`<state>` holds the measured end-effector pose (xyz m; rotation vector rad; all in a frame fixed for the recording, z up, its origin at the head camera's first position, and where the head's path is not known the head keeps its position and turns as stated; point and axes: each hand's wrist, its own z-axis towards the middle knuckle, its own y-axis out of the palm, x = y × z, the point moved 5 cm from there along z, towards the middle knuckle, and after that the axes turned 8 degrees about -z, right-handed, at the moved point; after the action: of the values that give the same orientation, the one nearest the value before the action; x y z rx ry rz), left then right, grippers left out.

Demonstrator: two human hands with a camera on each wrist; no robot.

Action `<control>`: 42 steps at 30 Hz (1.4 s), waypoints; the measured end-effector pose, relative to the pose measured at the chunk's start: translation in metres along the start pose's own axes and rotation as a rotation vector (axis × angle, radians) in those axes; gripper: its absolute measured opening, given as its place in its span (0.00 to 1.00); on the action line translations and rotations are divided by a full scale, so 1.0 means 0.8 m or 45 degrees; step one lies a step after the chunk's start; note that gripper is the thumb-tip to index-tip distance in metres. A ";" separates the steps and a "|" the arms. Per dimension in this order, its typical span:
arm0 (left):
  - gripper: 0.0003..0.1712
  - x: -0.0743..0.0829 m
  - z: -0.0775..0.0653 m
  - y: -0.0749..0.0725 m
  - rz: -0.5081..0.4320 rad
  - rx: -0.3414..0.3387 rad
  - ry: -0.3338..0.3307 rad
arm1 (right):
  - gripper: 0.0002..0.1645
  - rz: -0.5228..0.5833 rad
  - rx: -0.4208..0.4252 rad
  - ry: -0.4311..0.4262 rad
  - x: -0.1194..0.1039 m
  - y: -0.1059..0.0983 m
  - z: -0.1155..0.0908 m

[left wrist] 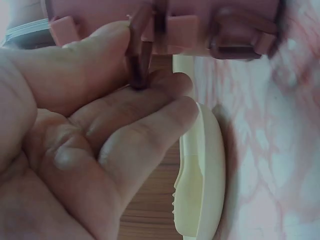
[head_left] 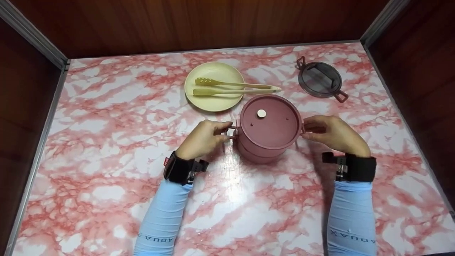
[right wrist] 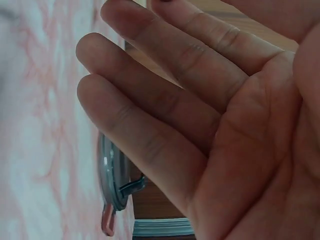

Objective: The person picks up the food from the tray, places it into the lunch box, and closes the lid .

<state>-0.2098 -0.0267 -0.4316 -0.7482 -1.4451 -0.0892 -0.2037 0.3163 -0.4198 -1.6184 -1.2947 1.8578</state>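
In the head view a dusty-pink pot (head_left: 263,153) stands mid-table, its pink lid (head_left: 273,128) on top with a cream knob (head_left: 261,113). My left hand (head_left: 204,138) pinches the pot's left loop handle (left wrist: 140,47) between thumb and fingers. A second handle (left wrist: 245,37) shows below it in the left wrist view, on what looks like a stacked lower section. On the other side my right hand (head_left: 334,133) holds the right handle (head_left: 303,127) at its fingertips. The right wrist view shows long, nearly straight fingers (right wrist: 145,130); the grip itself is out of frame.
Behind the pot lies a pale yellow plate (head_left: 213,105) bearing a pasta fork (head_left: 209,82) and another yellow utensil (head_left: 209,92), their handles jutting over the rim. A round glass-topped lid (head_left: 320,80) with two pink side loops lies at back right. Dark wood panels (head_left: 213,25) border the table.
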 end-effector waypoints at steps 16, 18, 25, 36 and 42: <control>0.20 -0.005 0.003 0.021 0.145 0.041 -0.014 | 0.22 -0.007 -0.120 0.015 0.003 0.030 0.018; 0.21 -0.004 0.003 0.021 0.138 0.068 -0.024 | 0.22 -0.026 -0.120 -0.009 0.003 0.030 0.019; 0.26 0.007 -0.004 0.006 -0.112 0.339 -0.105 | 0.24 0.022 -0.006 0.116 -0.005 0.008 0.007; 0.37 0.023 -0.004 0.027 -0.127 0.341 -0.115 | 0.38 0.444 0.035 0.266 -0.039 0.010 0.014; 0.42 0.029 -0.001 0.034 -0.085 0.323 -0.090 | 0.39 0.452 0.012 0.286 -0.044 0.014 0.015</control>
<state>-0.1916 0.0028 -0.4214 -0.4998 -1.5149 0.0695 -0.2016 0.2791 -0.4087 -2.0917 -0.9509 1.7960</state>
